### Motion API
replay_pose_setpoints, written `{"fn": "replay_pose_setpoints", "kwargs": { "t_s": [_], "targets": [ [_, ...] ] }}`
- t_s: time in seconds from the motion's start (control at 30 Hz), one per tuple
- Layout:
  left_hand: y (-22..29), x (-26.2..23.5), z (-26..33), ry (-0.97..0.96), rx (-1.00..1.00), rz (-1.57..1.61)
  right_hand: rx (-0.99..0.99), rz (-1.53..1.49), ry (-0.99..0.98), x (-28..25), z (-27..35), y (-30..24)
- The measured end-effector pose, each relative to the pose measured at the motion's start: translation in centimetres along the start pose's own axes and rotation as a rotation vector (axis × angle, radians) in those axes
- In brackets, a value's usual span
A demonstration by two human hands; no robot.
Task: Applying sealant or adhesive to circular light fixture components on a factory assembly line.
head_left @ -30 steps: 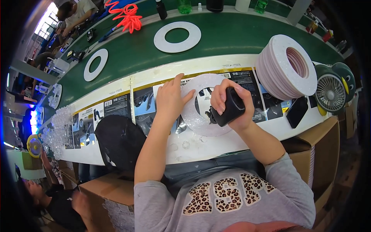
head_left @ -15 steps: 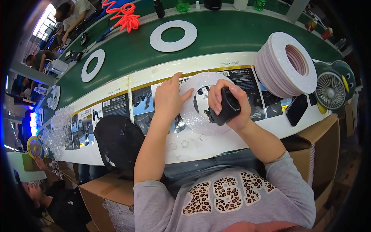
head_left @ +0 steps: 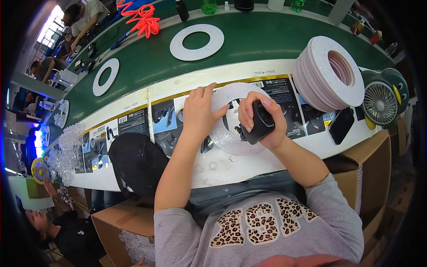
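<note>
A flat white speckled ring (head_left: 240,147) lies in front of me on the printed sheets. Its far left edge is partly covered by my left hand (head_left: 200,111), which rests there with fingers outstretched and thumb apart. Over the ring's right half, my right hand (head_left: 275,131) is wrapped round a black rounded handheld tool (head_left: 263,121). The tool's lower end is down by the ring's inner opening; whether it touches the ring I cannot tell. Printed sheets (head_left: 284,100) with dark pictures show through the opening and around the ring.
A stack of white rings (head_left: 318,75) stands at right, beside a small fan (head_left: 380,104) and a black phone (head_left: 342,126). Two rings (head_left: 178,46) lie on the green belt. A black cap (head_left: 135,158) and clear plastic parts (head_left: 66,151) sit left. Cardboard boxes (head_left: 122,218) flank me; a co-worker (head_left: 73,236) is at left.
My left hand has shifted slightly right along the ring's edge. The two rings on the belt have slid a little to the left. My right hand keeps the tool in nearly the same place.
</note>
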State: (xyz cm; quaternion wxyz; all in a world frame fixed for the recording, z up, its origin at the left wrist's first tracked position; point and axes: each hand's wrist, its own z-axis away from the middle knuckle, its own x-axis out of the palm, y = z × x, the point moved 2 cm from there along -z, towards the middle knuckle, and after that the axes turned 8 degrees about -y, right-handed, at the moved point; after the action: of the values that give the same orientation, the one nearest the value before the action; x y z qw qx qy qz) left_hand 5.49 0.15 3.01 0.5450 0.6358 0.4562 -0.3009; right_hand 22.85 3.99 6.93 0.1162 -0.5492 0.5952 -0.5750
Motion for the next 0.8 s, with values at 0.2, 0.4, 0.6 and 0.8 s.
{"fn": "replay_pose_setpoints", "kwargs": {
  "t_s": [0.2,0.4,0.6,0.8],
  "targets": [
    [-0.2,0.2,0.0,-0.002,0.015,0.006,0.004,0.011,0.01,0.0,-0.1,-0.1],
    [-0.1,0.3,0.0,-0.012,0.008,0.022,0.009,0.032,0.022,-0.2,-0.1,0.0],
    [0.0,0.3,0.0,0.002,0.0,0.046,-0.052,-0.082,0.032,0.0,-0.1,-0.7],
    [-0.5,0.0,0.0,0.02,-0.024,0.015,-0.02,-0.128,-0.042,1.1,0.3,-0.6]
  ]
}}
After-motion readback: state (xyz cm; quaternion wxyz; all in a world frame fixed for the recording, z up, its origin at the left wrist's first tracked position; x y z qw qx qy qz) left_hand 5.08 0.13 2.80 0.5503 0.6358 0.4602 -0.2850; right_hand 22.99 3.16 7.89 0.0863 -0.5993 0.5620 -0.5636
